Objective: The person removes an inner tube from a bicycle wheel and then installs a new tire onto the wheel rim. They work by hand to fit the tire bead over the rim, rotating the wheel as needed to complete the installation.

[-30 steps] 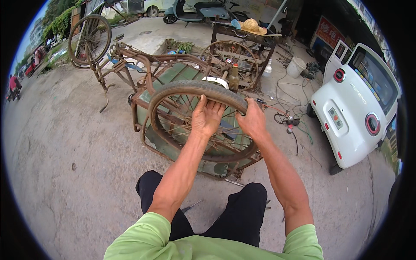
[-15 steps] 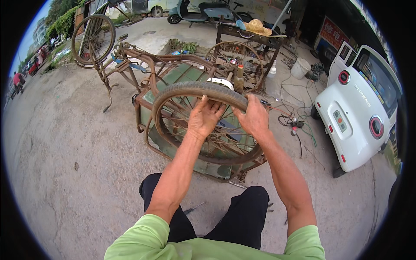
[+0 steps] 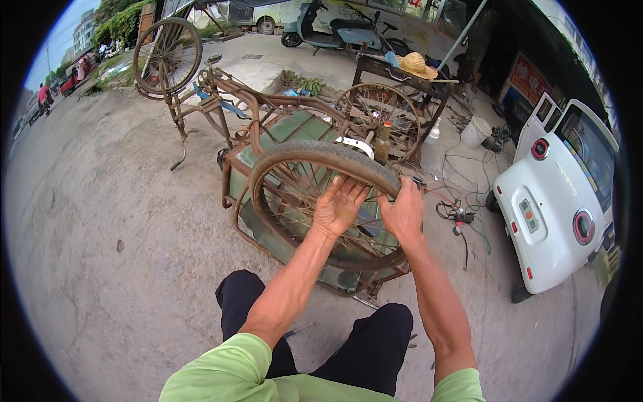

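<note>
The person holds a wheel (image 3: 258,201) over the near, right-hand part of the cart (image 3: 288,130), tilted so that its tyre (image 3: 315,149) faces up at the far side and its lower arc sits by the cart's near edge; whether it rests on the cart there cannot be told. The right hand (image 3: 404,213) is closed around the tyre at its upper right, thumb on the inner side and fingers over the tread. The left hand (image 3: 338,211) is open, palm up, its fingers loosely spread and reaching under the top arc from within the wheel; whether the tips press on the rim is hidden, and nothing shows clasped in it. The step in hand looks like checking or working the tyre along the rim, with the right hand steadying and the left feeling. The next move would seem to call for a firm right grip and an even push or turn from the left, kept clear of the spokes. Just beyond the wheel, toward the cart's far right corner, stand a bottle (image 3: 382,145) and a white curved piece (image 3: 353,145), near enough to be knocked.
</note>
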`<state>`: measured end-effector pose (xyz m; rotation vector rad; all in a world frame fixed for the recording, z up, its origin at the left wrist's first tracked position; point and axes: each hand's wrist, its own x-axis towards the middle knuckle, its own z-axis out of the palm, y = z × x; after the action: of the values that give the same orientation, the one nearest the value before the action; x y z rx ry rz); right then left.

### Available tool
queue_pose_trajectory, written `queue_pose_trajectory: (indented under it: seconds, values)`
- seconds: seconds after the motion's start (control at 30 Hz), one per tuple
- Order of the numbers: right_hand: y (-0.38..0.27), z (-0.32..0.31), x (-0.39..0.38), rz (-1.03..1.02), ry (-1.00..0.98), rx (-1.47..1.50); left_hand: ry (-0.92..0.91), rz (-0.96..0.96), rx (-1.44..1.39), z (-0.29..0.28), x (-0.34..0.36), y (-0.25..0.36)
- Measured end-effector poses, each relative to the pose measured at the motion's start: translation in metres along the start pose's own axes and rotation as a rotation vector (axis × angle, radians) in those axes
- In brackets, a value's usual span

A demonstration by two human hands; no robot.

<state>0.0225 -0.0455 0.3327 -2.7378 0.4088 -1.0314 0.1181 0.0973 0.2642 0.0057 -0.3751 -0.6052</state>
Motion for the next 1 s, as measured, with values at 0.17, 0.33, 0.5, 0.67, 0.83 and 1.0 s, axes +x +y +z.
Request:
queue_pose_trajectory:
  seconds: [0.17,0.33,0.5,0.67,0.83,1.0]
  values:
    - [0.000,0.005,-0.001,-0.025,0.028,0.014,-0.089,0.009,-0.150,-0.005,0.008,-0.008]
    - [0.009,0.003,0.002,-0.106,0.002,0.030,-0.085,-0.064,0.101,-0.010,0.001,0.017]
    - [0.011,0.003,0.013,-0.199,0.006,-0.011,-0.046,-0.053,0.540,0.003,0.000,0.044]
    - [0.004,0.000,0.035,-0.284,-0.054,-0.071,0.314,0.010,1.277,0.058,-0.011,0.066]
    - [-0.008,0.001,0.063,-0.409,-0.096,-0.061,0.154,1.071,2.042,0.055,0.017,0.072]
    - [-0.021,0.005,0.087,-0.436,-0.191,0.026,-0.019,1.362,2.303,0.027,0.083,0.078]
